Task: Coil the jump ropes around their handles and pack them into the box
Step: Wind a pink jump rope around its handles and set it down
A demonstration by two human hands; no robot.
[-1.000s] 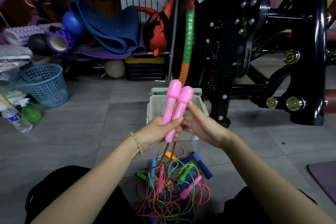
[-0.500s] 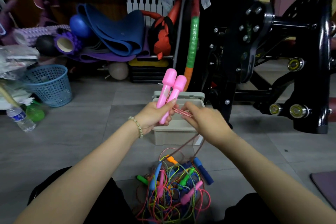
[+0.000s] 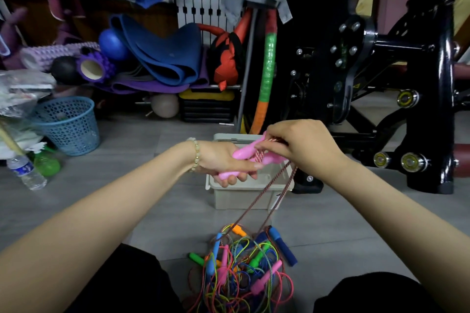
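Grey tiled floor (image 3: 127,140), beige plastic box (image 3: 241,199): L hand (image 3: 223,163) clamps paired pink plastic handles (image 3: 243,154), long axis left-right above box; R hand (image 3: 304,146), nearer free end, pinches braided red-white cord (image 3: 258,157).

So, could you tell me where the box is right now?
In the head view, the box sits on the floor at centre, partly hidden by the left hand and right hand, beyond the rope pile.

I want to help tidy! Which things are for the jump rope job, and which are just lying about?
For the job: pink handles, braided rope, box, pile of ropes.
Just lying about: blue basket, water bottle, blue mats, purple roller.
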